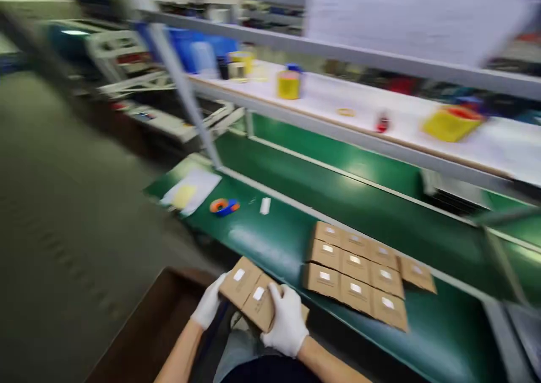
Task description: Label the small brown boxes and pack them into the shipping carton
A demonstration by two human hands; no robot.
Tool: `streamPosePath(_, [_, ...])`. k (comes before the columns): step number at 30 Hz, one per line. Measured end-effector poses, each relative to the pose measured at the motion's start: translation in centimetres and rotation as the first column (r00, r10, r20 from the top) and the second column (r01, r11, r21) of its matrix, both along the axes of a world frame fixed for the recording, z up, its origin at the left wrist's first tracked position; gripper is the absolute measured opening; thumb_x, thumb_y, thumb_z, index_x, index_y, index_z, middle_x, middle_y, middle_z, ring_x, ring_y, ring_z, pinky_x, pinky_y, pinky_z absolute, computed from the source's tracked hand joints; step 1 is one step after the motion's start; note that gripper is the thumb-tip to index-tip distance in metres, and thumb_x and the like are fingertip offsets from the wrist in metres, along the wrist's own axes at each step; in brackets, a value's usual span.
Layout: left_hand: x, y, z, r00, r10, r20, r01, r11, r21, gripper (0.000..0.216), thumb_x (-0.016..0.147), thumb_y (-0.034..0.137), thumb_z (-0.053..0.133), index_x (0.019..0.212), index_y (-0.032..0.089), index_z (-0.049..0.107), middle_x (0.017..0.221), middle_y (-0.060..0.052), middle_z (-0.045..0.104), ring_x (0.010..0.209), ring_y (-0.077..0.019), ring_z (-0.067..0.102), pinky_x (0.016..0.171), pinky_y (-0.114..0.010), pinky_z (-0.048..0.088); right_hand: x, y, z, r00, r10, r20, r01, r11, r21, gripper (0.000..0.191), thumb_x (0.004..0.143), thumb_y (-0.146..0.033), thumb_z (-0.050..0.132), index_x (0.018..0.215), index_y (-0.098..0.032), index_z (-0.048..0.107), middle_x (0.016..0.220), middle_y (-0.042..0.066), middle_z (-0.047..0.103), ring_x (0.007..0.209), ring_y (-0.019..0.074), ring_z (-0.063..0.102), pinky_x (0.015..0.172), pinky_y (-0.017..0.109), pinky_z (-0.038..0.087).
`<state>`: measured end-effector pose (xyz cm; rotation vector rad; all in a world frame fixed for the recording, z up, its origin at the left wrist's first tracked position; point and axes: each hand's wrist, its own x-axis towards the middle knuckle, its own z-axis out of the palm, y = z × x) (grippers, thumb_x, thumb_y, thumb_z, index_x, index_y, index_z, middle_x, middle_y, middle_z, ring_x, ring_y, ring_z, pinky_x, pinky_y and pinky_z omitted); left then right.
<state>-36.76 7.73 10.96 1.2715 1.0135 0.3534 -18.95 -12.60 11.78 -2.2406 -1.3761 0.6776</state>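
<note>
Small brown cardboard boxes [240, 281] with white labels are held in a row between my two white-gloved hands, just off the front edge of the green bench. My left hand [209, 304] grips the row's left end. Pressed on the other side is my right hand [287, 321], its thumb on top of a box. Part of another box shows beyond the right hand, mostly hidden by it. To the right, on the bench, several similar labelled boxes [355, 266] stand packed in rows, with one more box [416, 274] at their far right.
An open brown carton [139, 321] stands at lower left. On the green bench [270, 236] lie a tape dispenser [224, 206], a small white piece [265, 205] and papers [194, 191]. Above runs a white shelf [321, 98] with yellow tape rolls [288, 84]. A slanted post [186, 96] rises at left.
</note>
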Motion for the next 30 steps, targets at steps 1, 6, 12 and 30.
streamPosePath(1, [-1.5,-0.4,-0.3,0.997,0.017,0.074,-0.016,1.000,-0.015,0.062,0.090,0.059,0.059,0.129,0.012,0.072,0.141,-0.012,0.064,0.136,-0.0336,0.056,0.119,-0.042,0.041,-0.7,0.3,-0.3,0.999,0.041,0.033,-0.042,0.999,0.024,0.110,0.049,-0.049,0.074,0.152,-0.020,0.043,0.130,0.018,0.047,0.114,0.0369,0.050,0.099,0.045,0.041])
streamPosePath(6, [-11.2,0.7,-2.8,0.949,0.309,0.054,-0.306,0.950,-0.065,0.057,0.091,0.056,0.059,0.125,0.013,0.075,0.137,-0.014,0.066,0.133,-0.0316,0.058,0.119,-0.042,0.040,-5.8,4.8,-2.3,0.953,0.259,0.155,-0.276,0.956,0.099,0.107,0.057,-0.052,0.072,0.153,-0.017,0.040,0.123,0.019,0.052,0.103,0.0356,0.055,0.091,0.046,0.045])
streamPosePath(12, [-25.1,7.6,-3.1,0.897,0.442,0.025,-0.442,0.893,0.086,0.053,0.093,0.051,0.056,0.123,0.011,0.075,0.136,-0.011,0.067,0.131,-0.0264,0.060,0.123,-0.040,0.036,-18.4,14.2,-3.3,0.908,0.387,0.162,-0.408,0.904,0.125,0.110,0.059,-0.058,0.076,0.152,-0.012,0.041,0.120,0.019,0.053,0.102,0.0351,0.054,0.091,0.045,0.047])
streamPosePath(30, [-37.0,19.2,-16.6,0.975,0.186,-0.121,-0.164,0.971,0.174,0.057,0.087,0.042,0.070,0.137,0.015,0.068,0.150,-0.011,0.057,0.140,-0.0277,0.053,0.124,-0.040,0.032,-31.3,23.6,-19.1,0.931,0.353,0.091,-0.356,0.934,0.017,0.119,0.060,-0.055,0.078,0.159,-0.008,0.031,0.137,0.022,0.042,0.123,0.0383,0.046,0.111,0.046,0.038])
